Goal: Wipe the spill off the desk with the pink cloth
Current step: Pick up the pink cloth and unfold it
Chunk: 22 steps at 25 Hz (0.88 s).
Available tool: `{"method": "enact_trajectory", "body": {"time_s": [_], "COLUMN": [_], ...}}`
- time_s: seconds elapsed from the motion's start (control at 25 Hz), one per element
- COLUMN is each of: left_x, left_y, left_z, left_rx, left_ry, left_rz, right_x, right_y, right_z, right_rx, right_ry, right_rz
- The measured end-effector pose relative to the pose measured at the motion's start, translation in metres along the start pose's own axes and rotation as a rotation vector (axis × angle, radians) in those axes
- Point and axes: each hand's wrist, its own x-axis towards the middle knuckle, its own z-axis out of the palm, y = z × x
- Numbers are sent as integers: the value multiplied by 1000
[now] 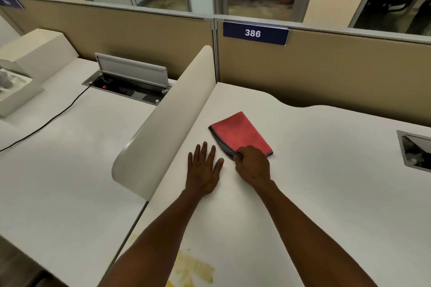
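Observation:
A folded pink cloth [240, 134] with a grey edge lies flat on the white desk [326, 182], near the curved divider. My right hand [253, 163] pinches the cloth's near corner, fingers closed on the grey hem. To its left, my left hand [204, 168] rests flat on the desk, palm down, fingers spread, holding nothing. A yellowish spill [193, 270] stains the desk close to the front edge, between my forearms, partly hidden by my left arm.
A curved white divider [168, 123] rises left of the cloth. Beyond it, the neighbouring desk has an open cable box [130, 84], a black cable [46, 123] and white boxes [21, 81]. A second cable hatch [415, 151] sits far right. Tan partition [326, 67] at the back.

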Motion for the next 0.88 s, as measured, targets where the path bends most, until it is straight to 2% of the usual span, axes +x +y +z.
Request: {"method": "enact_trajectory", "body": {"time_s": [0.12, 0.2, 0.28, 0.36, 0.44, 0.52, 0.56, 0.72, 0.8, 0.88], "left_x": [-12, -28, -43, -53, -62, -68, -71, -81, -82, -85], "left_y": [32, 50, 64, 65, 64, 63, 63, 60, 55, 51], "left_z": [-2, -2, -7, -5, -5, -11, -14, -32, -40, -50], "left_rx": [-421, -643, -983, -1249, -1337, -1385, -1415, -1365, -1348, -1386], "left_ry": [161, 263, 180, 90, 40, 9, -19, -104, -82, -79], "left_rz": [-212, -358, -537, -639, -672, -640, -605, -426, -382, -408], "right_x": [-48, -71, -84, -91, -92, -87, -85, -82, -84, -89], "right_y": [6, 16, 24, 30, 26, 12, 3, -22, -23, -23], "right_z": [-17, -38, -59, -69, -72, -71, -70, -59, -56, -53], "right_rx": [287, 446, 574, 488, 387, 372, 396, 450, 583, 719], "right_ry": [-98, -235, -423, -498, -402, -211, -172, -217, -194, -245], "right_rz": [74, 115, 172, 159, 159, 153, 132, 65, 116, 193]}}
